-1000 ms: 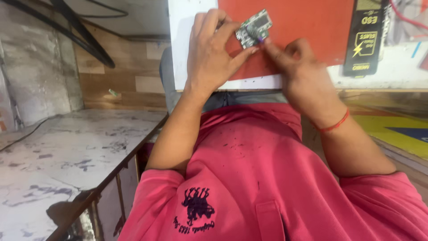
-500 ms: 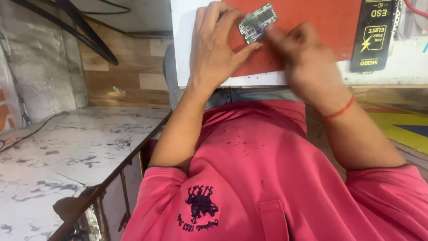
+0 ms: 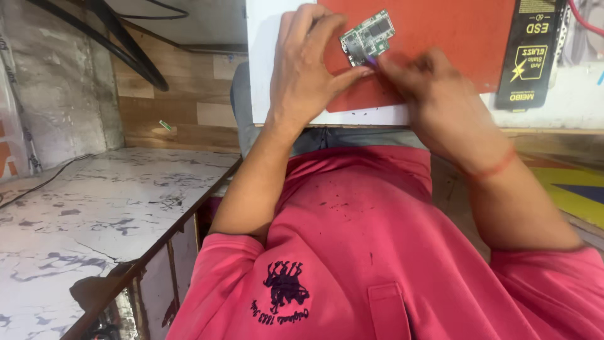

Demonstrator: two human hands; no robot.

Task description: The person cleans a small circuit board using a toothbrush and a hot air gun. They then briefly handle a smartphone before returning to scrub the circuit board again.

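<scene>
A small green circuit board [image 3: 368, 36] lies on an orange-red mat [image 3: 440, 44] at the top of the head view. My left hand [image 3: 308, 63] rests on the mat with its fingers and thumb pinching the board's left and lower edge. My right hand [image 3: 434, 94] is blurred; its closed fingertips touch the board's lower right corner, where something small and purple shows. What it holds is too blurred to tell. A red thread circles my right wrist.
The mat sits on a white work surface [image 3: 277, 94]. A black flat pack with yellow print [image 3: 531, 56] lies at the mat's right. A marbled white side table [image 3: 82, 220] stands at left, with black cables [image 3: 126, 50] above it. My pink shirt fills the foreground.
The view has shifted slightly, so the board sits a little higher and further right in frame. My right hand stays at the board's corner, blurred with small motion. My left hand keeps its hold.
</scene>
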